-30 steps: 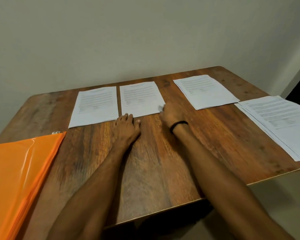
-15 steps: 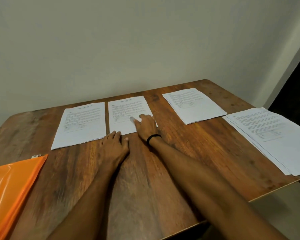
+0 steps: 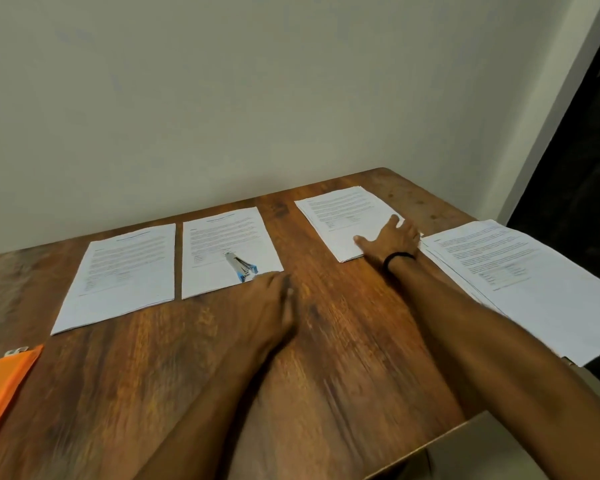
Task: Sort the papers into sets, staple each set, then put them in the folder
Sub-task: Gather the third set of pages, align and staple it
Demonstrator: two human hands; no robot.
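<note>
- The wooden table (image 3: 343, 341) carries four white paper sets in a row along its far side.
- The biggest, a loose stack (image 3: 520, 282), lies at the right edge, just right of the right forearm.
- The leftmost set (image 3: 125, 271) and the second set (image 3: 222, 244) lie side by side, close but apart. The third set (image 3: 340, 216) lies well right of them.
- An orange folder (image 3: 0, 382) shows only its corner at the lower left, well apart from both hands.
- The right hand (image 3: 392, 239) rests flat on the third set's near right part, fingers spread wide and thumb pointing left, gripping nothing.
- The left hand (image 3: 267, 303) lies on the table at the second set's near right corner. It is blurred, but its fingers look straight and hold nothing.
- A silver and blue stapler (image 3: 242, 265) lies on the second set, just beyond the left fingertips.
- A black band (image 3: 397, 257) circles the right wrist.
- Half a second ago the right hand lay on the second set beside the left hand; it has since crossed to the third set.
- The stapler was not visible then.
</note>
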